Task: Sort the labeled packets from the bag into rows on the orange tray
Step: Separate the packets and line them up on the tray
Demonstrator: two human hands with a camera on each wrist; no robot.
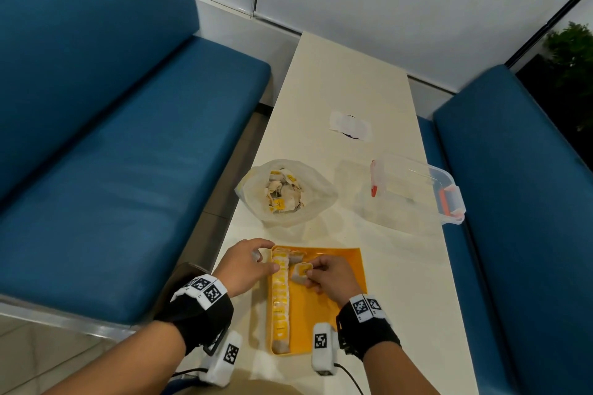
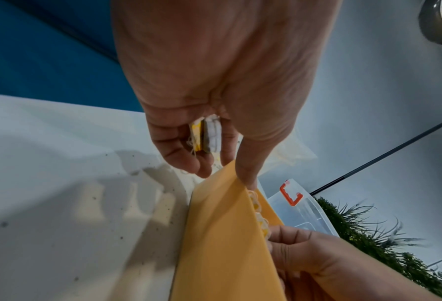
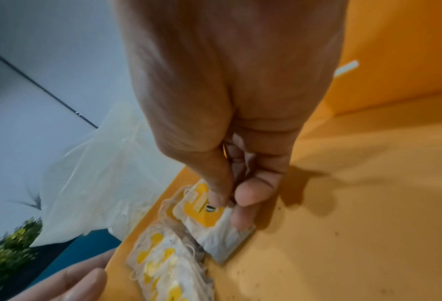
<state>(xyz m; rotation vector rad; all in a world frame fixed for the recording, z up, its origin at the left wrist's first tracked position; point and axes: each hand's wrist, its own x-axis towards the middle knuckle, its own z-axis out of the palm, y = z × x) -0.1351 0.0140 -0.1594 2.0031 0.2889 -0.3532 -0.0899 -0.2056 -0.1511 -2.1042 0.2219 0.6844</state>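
Observation:
An orange tray (image 1: 333, 308) lies at the table's near edge. A row of yellow-labelled packets (image 1: 280, 298) runs along its left wall. My right hand (image 1: 316, 271) pinches one packet (image 3: 214, 220) by its yellow label. That packet's lower end lies on the tray floor (image 3: 356, 203), just right of the row (image 3: 168, 264). My left hand (image 1: 256, 258) is at the tray's far-left corner. Its fingers are curled round a few packets (image 2: 205, 136), and one fingertip touches the tray rim (image 2: 222, 234). The open clear bag (image 1: 308, 202) of packets stands beyond the tray.
A clear lidded box with orange clasps (image 1: 414, 189) sits at the table's right edge, overhanging slightly. A white paper patch (image 1: 349, 125) lies farther back. Blue benches (image 1: 112, 154) flank the narrow table on both sides. The tray's right half is bare orange.

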